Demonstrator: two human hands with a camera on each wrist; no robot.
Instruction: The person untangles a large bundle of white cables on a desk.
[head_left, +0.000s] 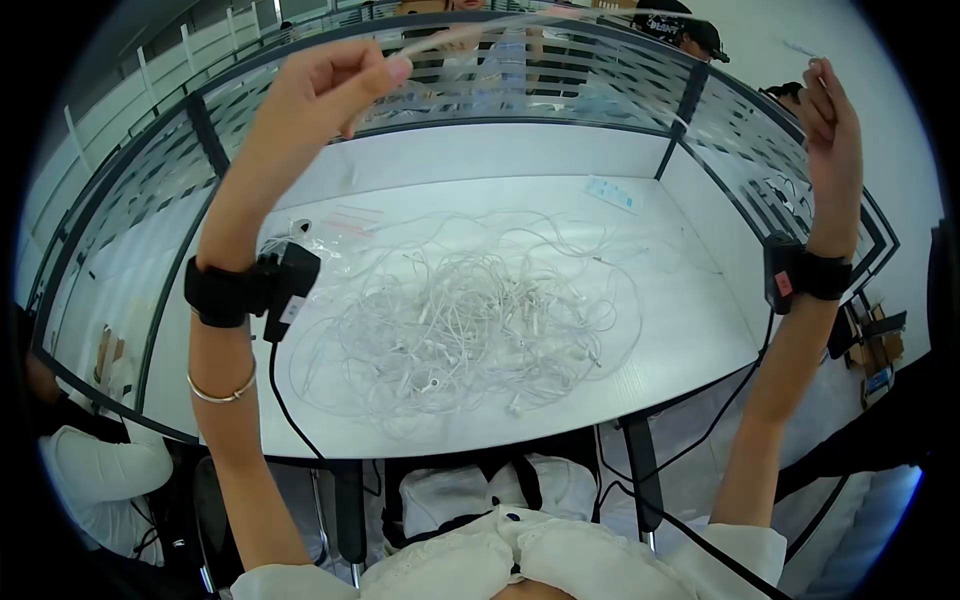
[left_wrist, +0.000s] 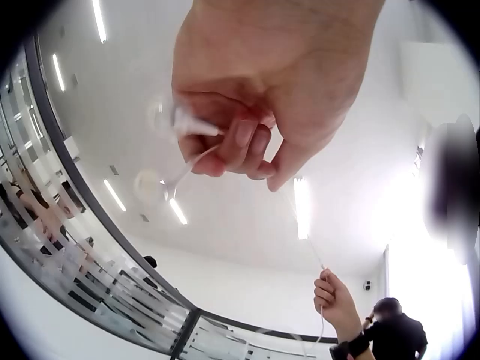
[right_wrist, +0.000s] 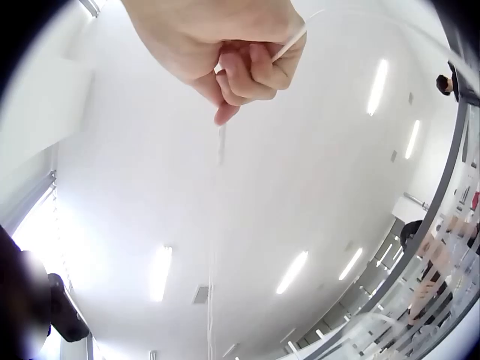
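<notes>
Both hands are raised above the desk and far apart. The left hand has its fingers curled round white cable; in the left wrist view, white earbud-like ends stick out beside its fingers. The right hand grips a white cable with curled fingers, and thin strands hang below its thumb in the right wrist view. A pale cable arcs between the two hands. Below them, a large tangle of white cables lies spread on the white desk.
A clear plastic bag lies at the desk's back left, and a blue-and-white packet at the back right. A striped glass partition rims the desk, with people behind it. Black camera cables run down from the wrists.
</notes>
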